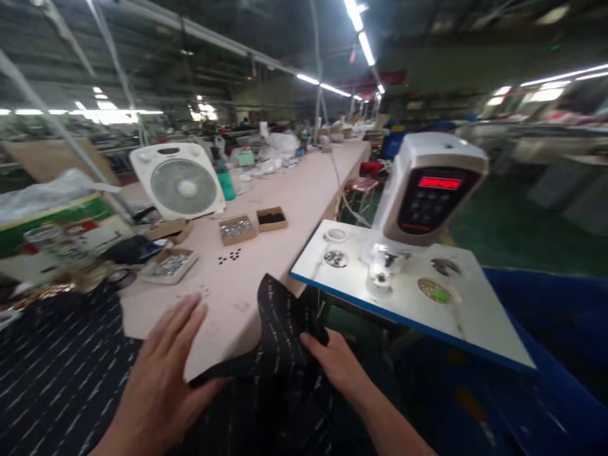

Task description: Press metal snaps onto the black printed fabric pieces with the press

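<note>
Dark cloth with rows of small white marks (280, 316) hangs over the table's front edge. My right hand (335, 361) is closed on it, thumb on top and fingers hidden in the folds. My left hand (164, 373) is over the table's near edge with its fingers stretched out. Its thumb lies by the left end of the same cloth; whether it touches, I cannot tell. Just beyond the left fingertips, tiny pieces (202, 291) lie scattered on the table. Farther off are several small black discs (232, 254).
A snap-press-like machine (427, 190) with a red display stands on a white board (475, 316) at the right. The pale table (304, 190) bears a box fan (183, 180), small boxes of metal parts (237, 237) and a box of black pieces (272, 226). More patterned cloth (61, 373) lies left.
</note>
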A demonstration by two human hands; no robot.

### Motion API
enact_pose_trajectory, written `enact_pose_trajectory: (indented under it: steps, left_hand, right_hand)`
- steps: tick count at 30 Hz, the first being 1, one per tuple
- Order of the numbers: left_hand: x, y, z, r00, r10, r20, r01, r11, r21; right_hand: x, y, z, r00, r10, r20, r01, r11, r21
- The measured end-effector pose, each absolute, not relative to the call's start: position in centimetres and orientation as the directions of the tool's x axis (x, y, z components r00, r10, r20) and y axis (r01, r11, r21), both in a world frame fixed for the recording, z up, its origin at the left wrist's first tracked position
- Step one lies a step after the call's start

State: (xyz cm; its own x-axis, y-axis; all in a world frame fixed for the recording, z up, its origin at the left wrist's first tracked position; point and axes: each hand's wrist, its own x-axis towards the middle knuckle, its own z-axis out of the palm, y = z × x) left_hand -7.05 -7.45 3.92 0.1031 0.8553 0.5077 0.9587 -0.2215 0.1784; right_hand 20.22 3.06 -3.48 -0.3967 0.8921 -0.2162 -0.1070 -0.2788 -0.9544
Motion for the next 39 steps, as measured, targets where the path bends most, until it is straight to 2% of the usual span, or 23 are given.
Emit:
enact_pose_trajectory:
  steps: [1, 3, 5, 7, 9, 11, 12, 14, 16, 18, 19, 21, 23, 25, 27, 28, 29, 31, 33, 34, 36, 39]
  left_hand:
    - [-7.3, -7.1, 3.9, 0.081, 0.904, 0.419, 0.948, -0.200, 0.248]
    - [-7.3, -6.1, 3.4, 0.067, 0.987, 0.146, 0.871, -0.129, 0.474]
    - [-6.9, -5.0, 2.7, 0.081, 0.993, -0.088, 0.723, 0.002, 0.691]
    - [-6.7, -4.3, 2.0, 0.085, 0.977, -0.197, 0.530, 0.123, 0.839]
    - [-6.7, -4.0, 1.5, 0.074, 0.973, -0.219, 0.361, 0.178, 0.916]
    - [-6.8, -3.6, 1.3, 0.058, 0.980, -0.191, 0.308, 0.164, 0.937]
    - [-6.8, -3.5, 1.4, 0.049, 0.984, -0.169, 0.316, 0.145, 0.938]
    - [-6.5, -3.1, 2.0, 0.028, 0.989, -0.143, 0.335, 0.126, 0.934]
    - [-6.0, -2.7, 2.9, 0.032, 0.990, -0.136, 0.310, 0.120, 0.943]
    - [-5.6, -2.7, 3.8, 0.067, 0.990, -0.121, 0.276, 0.098, 0.956]
    - [-5.5, -2.8, 4.1, 0.093, 0.988, -0.122, 0.296, 0.090, 0.951]
    - [-5.7, -3.2, 4.5, 0.123, 0.980, -0.156, 0.470, 0.081, 0.879]
    - [-6.4, -3.6, 4.5, 0.118, 0.974, -0.191, 0.729, 0.046, 0.683]
    - [-7.2, -3.8, 4.3, 0.135, 0.972, -0.191, 0.887, -0.033, 0.460]
    - [-7.7, -3.8, 3.8, 0.171, 0.970, -0.172, 0.932, -0.102, 0.347]
    - [-7.8, -3.7, 3.6, 0.183, 0.972, -0.147, 0.931, -0.123, 0.344]
    - [-7.8, -3.5, 3.3, 0.188, 0.975, -0.116, 0.914, -0.130, 0.384]
    - [-7.7, -3.1, 2.6, 0.184, 0.979, -0.084, 0.805, -0.101, 0.584]
    - [-7.4, -2.7, 1.7, 0.198, 0.973, -0.119, 0.583, -0.019, 0.812]
    - [-7.3, -2.5, 1.3, 0.212, 0.966, -0.148, 0.463, 0.034, 0.886]
    - [-6.9, -2.3, 0.3, 0.239, 0.950, -0.202, 0.271, 0.135, 0.953]
    - [-6.5, -2.4, -0.6, 0.276, 0.918, -0.285, 0.080, 0.274, 0.958]
  right_hand:
    - [20.3, 3.5, -3.6, -0.393, 0.891, -0.226, -0.093, -0.283, -0.955]
    - [20.5, 4.1, -4.0, -0.381, 0.890, -0.252, -0.094, -0.309, -0.946]
    - [21.0, 4.7, -4.5, -0.364, 0.890, -0.275, -0.080, -0.324, -0.943]
    - [21.8, 5.3, -4.7, -0.293, 0.924, -0.244, 0.065, -0.235, -0.970]
    - [22.4, 5.7, -3.8, -0.164, 0.985, -0.062, 0.305, -0.009, -0.952]
    - [22.3, 5.4, -1.5, -0.082, 0.956, 0.283, 0.523, 0.283, -0.804]
    - [21.9, 4.9, 0.0, -0.099, 0.881, 0.463, 0.589, 0.427, -0.686]
    - [20.4, 3.6, 3.2, -0.278, 0.653, 0.705, 0.613, 0.685, -0.393]
    - [18.3, 2.7, 5.3, -0.553, 0.485, 0.677, 0.509, 0.841, -0.186]
    - [16.3, 2.6, 5.7, -0.722, 0.440, 0.534, 0.429, 0.890, -0.154]
    - [15.6, 3.0, 5.3, -0.775, 0.450, 0.443, 0.406, 0.892, -0.197]
    - [14.7, 4.0, 4.0, -0.831, 0.499, 0.246, 0.400, 0.843, -0.360]
    - [14.4, 4.9, 2.9, -0.832, 0.549, 0.086, 0.425, 0.728, -0.538]
    - [14.4, 5.3, 2.5, -0.817, 0.576, -0.027, 0.437, 0.587, -0.682]
    - [14.4, 5.3, 2.5, -0.818, 0.562, -0.120, 0.414, 0.431, -0.802]
    - [14.4, 5.3, 2.5, -0.819, 0.550, -0.167, 0.399, 0.336, -0.853]
    - [14.4, 5.3, 2.4, -0.813, 0.543, -0.209, 0.385, 0.232, -0.893]
    - [14.4, 5.4, 2.2, -0.794, 0.543, -0.276, 0.353, 0.042, -0.935]
    - [14.6, 5.8, 1.8, -0.784, 0.534, -0.318, 0.324, -0.086, -0.942]
    - [14.8, 6.0, 1.7, -0.783, 0.529, -0.327, 0.314, -0.119, -0.942]
    - [15.0, 6.3, 1.5, -0.781, 0.533, -0.326, 0.301, -0.136, -0.944]
    - [15.1, 6.7, 1.7, -0.768, 0.562, -0.307, 0.300, -0.108, -0.948]
